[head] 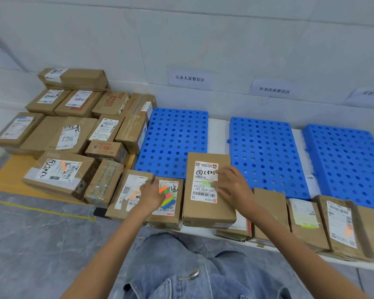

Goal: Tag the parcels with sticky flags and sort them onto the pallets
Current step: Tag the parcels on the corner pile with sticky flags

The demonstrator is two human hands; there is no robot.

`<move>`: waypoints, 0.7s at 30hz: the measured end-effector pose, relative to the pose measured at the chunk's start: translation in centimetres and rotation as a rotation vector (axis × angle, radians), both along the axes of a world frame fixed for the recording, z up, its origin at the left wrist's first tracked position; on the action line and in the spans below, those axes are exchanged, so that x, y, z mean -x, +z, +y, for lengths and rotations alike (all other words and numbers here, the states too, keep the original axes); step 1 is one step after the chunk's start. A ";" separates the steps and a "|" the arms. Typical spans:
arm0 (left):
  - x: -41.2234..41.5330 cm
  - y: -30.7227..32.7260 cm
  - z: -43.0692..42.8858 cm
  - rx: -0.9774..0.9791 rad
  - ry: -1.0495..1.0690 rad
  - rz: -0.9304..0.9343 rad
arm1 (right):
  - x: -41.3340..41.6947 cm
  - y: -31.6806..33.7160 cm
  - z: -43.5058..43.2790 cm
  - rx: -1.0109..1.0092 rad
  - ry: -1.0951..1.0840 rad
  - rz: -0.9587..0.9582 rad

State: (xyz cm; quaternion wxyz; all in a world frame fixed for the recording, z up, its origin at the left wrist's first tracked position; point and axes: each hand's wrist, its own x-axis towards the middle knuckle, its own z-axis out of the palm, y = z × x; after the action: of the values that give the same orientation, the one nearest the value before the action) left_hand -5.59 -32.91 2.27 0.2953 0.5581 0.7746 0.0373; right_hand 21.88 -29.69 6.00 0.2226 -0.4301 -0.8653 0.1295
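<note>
With flat right fingers (226, 172), smooth the green flag (207, 184) onto the parcel label (205, 169); left fingers (147, 186) pinch the flag pad (168, 197).

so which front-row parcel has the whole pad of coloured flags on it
The small parcel at the left hand, left of the taller 507-N705 parcel. Only it carries the multicoloured flag pad; the others show single flags at most.

A brown parcel (207, 212) lies flat, label up, at 6 o'clock of the leftmost blue pallet (175, 137). A green flag (207, 184) is on its label, and the multicoloured sticky flags (167, 196) are fanned at its 9 o'clock.
</note>
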 end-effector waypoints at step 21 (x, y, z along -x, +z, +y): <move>7.9 17.3 0.7 -0.747 0.621 -0.961 | 19.3 14.6 6.9 0.885 0.208 0.755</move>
State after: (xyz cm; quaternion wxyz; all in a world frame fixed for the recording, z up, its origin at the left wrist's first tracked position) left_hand -13.49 -32.21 19.61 0.3695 0.2958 0.6167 0.6290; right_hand 2.59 -22.81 20.62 0.3007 -0.3193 -0.6275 0.6433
